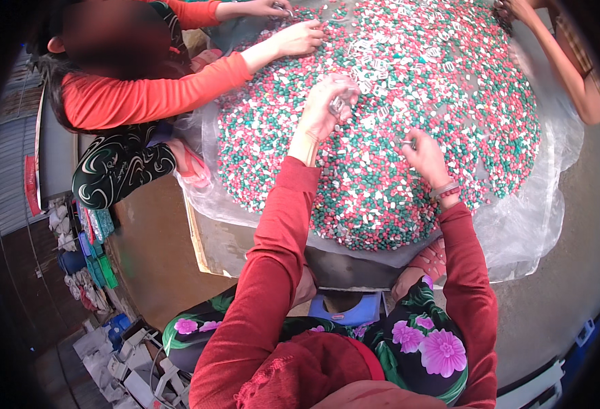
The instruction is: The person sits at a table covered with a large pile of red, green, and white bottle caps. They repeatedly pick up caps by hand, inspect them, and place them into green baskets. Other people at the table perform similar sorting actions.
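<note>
A broad heap of small red, green and white pellets spreads out before me. My left hand is over its middle, fingers curled around several pale grey-white plastic pieces. Their exact kind is too small to make out. To the right and nearer me, my right hand pinches a small whitish piece between thumb and fingers, just above the pellets. Loose white frame-shaped plastic pieces lie on the heap beyond my left hand.
Clear plastic sheeting lies under the heap. At the left, a co-worker's hand reaches over the pellets; another person's arm comes in at the far right. A blue stool stands between my legs.
</note>
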